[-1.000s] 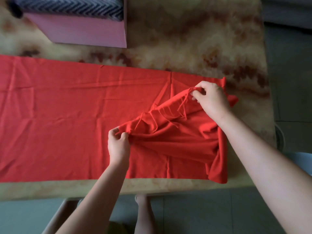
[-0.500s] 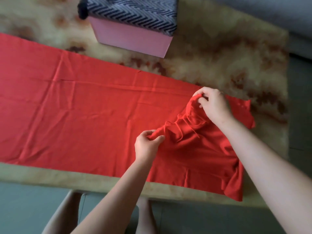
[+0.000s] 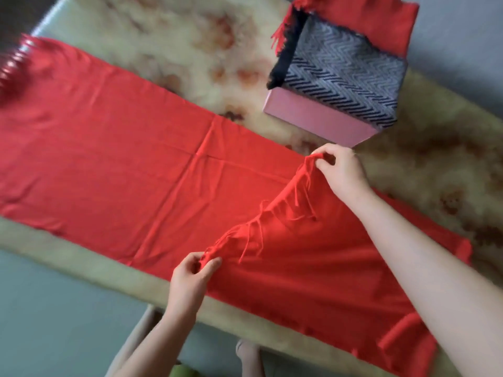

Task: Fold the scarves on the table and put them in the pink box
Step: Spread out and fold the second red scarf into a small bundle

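Scarf [image 3: 130,159] flat across table [image 3: 168,44], box [image 3: 321,122] behind its right half.

Table [image 3: 168,36]: cream top with mottled reddish-brown patches, running aslant from the upper left of the frame to the lower right.
Table edge: pale greenish-beige, rounded, along the lower side.
Floor [image 3: 54,322]: plain grey-blue, lower left of the frame.
Chair [image 3: 136,338]: a beige frame part at the bottom centre, under the table edge.
Light: soft and even.

Soft, matt red cloth scarf [image 3: 136,164] with stringy fringe is lying by the hands; beyond them, a smooth pink box [image 3: 318,123] is holding zigzag woven cloth [image 3: 345,74].
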